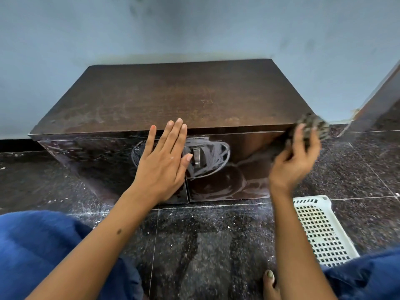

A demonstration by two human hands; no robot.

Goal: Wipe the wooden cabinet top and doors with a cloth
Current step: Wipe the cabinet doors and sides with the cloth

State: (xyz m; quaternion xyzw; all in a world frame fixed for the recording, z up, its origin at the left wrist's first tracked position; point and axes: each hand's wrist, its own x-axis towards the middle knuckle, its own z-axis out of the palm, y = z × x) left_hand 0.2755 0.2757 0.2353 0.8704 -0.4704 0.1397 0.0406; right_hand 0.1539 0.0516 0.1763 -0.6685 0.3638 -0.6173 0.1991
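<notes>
Here, from my remote seat, I read the scene from the left: blue cloth (39,252), apparently the person's clothing over a knee, fills the lower left corner, and beyond it the low wooden cabinet (173,94) stands on the dark speckled floor (205,245) with its back edge against the pale blue wall (194,24). The left hand (164,156) lies flat on the left door (91,156), at that door's right edge, fingers straight and close together with the tips reaching the cabinet top's front edge and the thumb held out toward the metal handle (197,156); I judge it is there to hold the door shut and steady the cabinet against the push of wiping. The right door (238,169) carries pale swirled smears around the handle, which suggests the doors are part done, while the top looks dull and scuffed. At the top's front right corner the right hand (296,152) grips the cloth (313,126), a dark patterned wad, fingers curled round it; both are blurred, so I cannot tell whether the cloth touches the edge or sits just off it. It seems bunched to give a firm pad for rubbing. On the floor at the cabinet's right, near that forearm, lies a white plastic basket (322,230); a bare foot (270,284) shows at the lower edge.
</notes>
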